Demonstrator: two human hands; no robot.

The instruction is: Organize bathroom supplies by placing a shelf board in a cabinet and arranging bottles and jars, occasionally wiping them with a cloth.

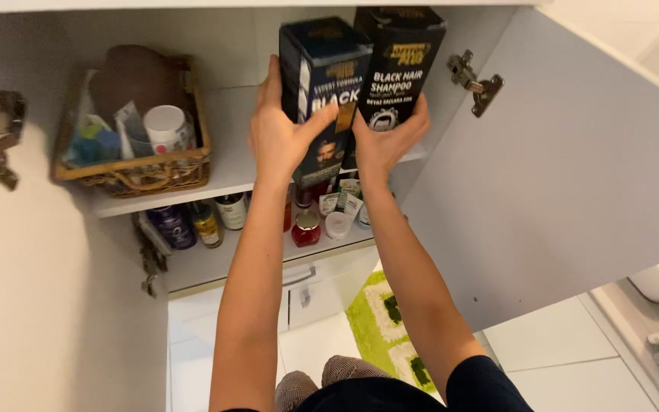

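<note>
My left hand grips a dark blue carton from its left side, thumb across the front. My right hand holds a black carton from below, right beside the blue one. Both cartons stand upright at the right end of the upper white cabinet shelf, touching each other. Whether their bases rest on the shelf is hidden by my hands.
A wicker basket with tubes and a white jar fills the shelf's left end. Small bottles and jars line the lower shelf. The open cabinet door hangs at right, another at left. A green and white mat lies on the tiled floor.
</note>
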